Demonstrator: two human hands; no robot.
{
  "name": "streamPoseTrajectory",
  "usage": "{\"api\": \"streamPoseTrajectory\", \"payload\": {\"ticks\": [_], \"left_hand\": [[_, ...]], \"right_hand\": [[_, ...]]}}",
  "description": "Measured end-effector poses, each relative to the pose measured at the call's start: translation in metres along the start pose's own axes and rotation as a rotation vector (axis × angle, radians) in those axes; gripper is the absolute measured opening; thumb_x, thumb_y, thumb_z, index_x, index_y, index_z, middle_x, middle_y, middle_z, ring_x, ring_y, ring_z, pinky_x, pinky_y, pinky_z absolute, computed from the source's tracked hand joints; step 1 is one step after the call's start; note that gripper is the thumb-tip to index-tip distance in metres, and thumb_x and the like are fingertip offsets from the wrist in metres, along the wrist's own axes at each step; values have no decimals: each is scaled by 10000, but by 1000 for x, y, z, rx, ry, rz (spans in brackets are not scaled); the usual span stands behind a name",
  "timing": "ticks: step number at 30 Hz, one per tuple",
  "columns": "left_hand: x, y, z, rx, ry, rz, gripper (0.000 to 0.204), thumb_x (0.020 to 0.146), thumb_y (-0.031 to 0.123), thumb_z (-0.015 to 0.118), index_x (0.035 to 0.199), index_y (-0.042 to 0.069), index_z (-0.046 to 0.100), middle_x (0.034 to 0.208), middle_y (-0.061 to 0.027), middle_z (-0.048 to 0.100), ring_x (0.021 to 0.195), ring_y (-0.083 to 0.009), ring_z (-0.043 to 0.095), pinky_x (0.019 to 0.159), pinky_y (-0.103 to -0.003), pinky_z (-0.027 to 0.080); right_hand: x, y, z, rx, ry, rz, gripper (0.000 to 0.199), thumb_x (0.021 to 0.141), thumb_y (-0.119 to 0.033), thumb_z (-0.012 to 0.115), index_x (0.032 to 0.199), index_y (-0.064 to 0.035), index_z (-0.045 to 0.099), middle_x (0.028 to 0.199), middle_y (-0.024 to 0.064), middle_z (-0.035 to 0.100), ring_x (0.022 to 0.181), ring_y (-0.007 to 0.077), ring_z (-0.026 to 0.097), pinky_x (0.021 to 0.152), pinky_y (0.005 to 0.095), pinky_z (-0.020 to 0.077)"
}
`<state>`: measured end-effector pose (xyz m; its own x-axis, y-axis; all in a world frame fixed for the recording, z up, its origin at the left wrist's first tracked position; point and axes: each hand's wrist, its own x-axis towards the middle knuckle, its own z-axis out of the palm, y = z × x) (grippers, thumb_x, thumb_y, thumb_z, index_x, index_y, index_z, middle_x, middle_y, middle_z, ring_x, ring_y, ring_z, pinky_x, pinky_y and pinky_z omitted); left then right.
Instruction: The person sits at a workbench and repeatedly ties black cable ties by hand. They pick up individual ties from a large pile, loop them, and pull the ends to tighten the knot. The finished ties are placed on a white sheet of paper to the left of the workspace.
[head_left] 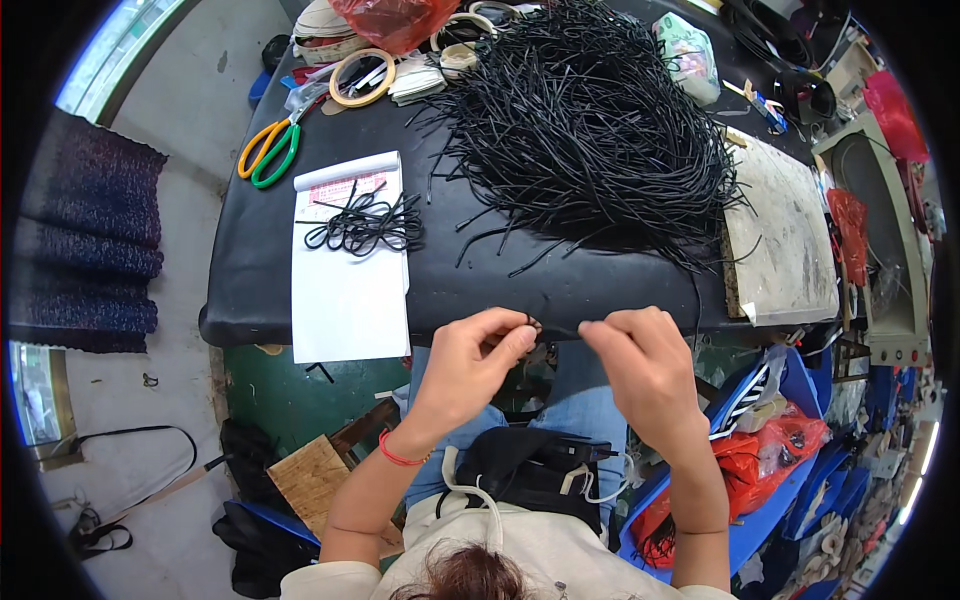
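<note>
My left hand [465, 365] is over my lap at the table's near edge, thumb and forefinger pinched on a short bit of black cord [533, 322]. To its right, my right hand [645, 365] is closed with curled fingers. Whatever it pinches is too small and dark to make out. Beyond both hands lies a large tangled heap of black cords [600, 130]. Several looped black cords [365, 225] rest on a white paper pad [350, 310] at the left.
Scissors with orange and green handles [275, 150] and a tape roll [362, 78] lie at the far left of the black table [250, 270]. A pale worn board [785, 235] sits at the right. Below it stands a blue bin [745, 535] with red plastic bags.
</note>
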<state>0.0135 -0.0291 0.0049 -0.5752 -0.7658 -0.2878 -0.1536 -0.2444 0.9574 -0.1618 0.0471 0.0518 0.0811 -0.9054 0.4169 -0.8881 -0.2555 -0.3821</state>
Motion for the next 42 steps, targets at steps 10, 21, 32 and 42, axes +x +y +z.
{"api": "streamPoseTrajectory", "payload": {"ticks": [10,21,32,42], "left_hand": [[-4,9,3,-438,-191,-37,257,849,64,601,1086,-30,567,847,-58,624,750,-87,585,703,-231,500],[-3,-8,10,-390,-49,74,202,864,64,581,1032,-45,604,829,-49,629,740,-67,565,663,-204,474],[-8,-6,26,-310,172,228,198,797,17,636,979,-19,567,861,-60,638,802,-84,594,724,-222,487],[-14,16,10,140,-62,167,384,771,26,639,1080,-10,413,858,-105,652,794,-115,601,718,-246,487]], "right_hand": [[-6,7,21,549,-37,219,89,779,21,603,867,5,596,773,97,558,659,215,558,575,292,438],[-20,-22,24,1298,-53,691,169,842,-40,586,998,1,635,887,69,649,722,93,606,626,214,489],[-10,-22,33,902,26,810,151,798,-101,672,867,13,601,726,29,617,628,25,544,525,172,422],[-14,-3,38,1015,-38,704,188,799,-169,674,893,-21,605,761,-9,546,682,31,463,605,190,379]]}}
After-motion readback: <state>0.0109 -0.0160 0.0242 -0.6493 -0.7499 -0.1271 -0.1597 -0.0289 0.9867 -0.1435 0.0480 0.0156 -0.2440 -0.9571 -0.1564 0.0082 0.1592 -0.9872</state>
